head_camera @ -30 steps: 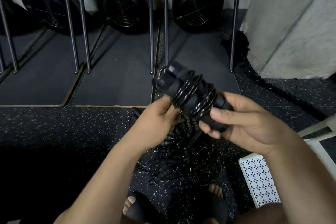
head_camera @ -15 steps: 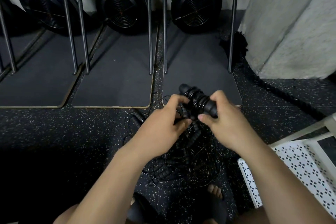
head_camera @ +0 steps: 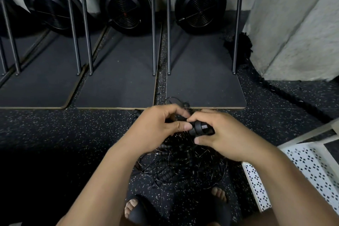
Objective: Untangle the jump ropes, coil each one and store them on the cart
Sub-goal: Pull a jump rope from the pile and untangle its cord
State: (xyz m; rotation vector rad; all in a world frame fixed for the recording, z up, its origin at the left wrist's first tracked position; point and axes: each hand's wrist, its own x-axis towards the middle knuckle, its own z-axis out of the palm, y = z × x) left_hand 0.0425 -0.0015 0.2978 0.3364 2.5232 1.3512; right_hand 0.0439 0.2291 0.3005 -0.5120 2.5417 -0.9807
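One black cable-wound jump-rope bundle (head_camera: 200, 129) was gripped at frame centre by left hand (head_camera: 157, 124) and right hand (head_camera: 225, 137) above the tangled rope pile (head_camera: 183, 167), coiling judged nearly done, placement on the white perforated cart (head_camera: 302, 167), lower right, called for next.

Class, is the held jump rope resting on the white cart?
No: left hand and right hand hold the jump rope above the floor.

My left hand (head_camera: 157, 126) and right hand (head_camera: 220, 134) grip black jump-rope handles (head_camera: 200, 128) above the tangled rope pile (head_camera: 185, 167).
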